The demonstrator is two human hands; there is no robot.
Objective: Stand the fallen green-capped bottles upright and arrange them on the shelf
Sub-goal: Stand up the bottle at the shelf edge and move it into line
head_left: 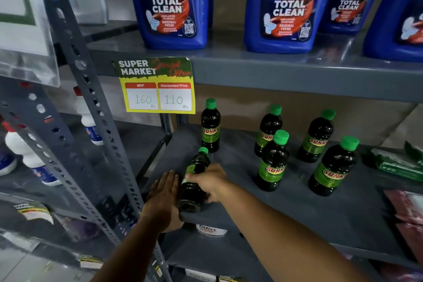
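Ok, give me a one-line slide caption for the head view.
Right hand grasps a tilted green-capped bottle at the shelf front, left hand flat beside it; five bottles stand upright.

Dim, even indoor light, brighter on the upper shelf (251, 62), where the blue cleaner bottles (174, 7) catch soft glare. The lower shelf (297, 208) sits in shade. Wide-angle distortion bends the rack upright (91, 107); the left edge is blurred.
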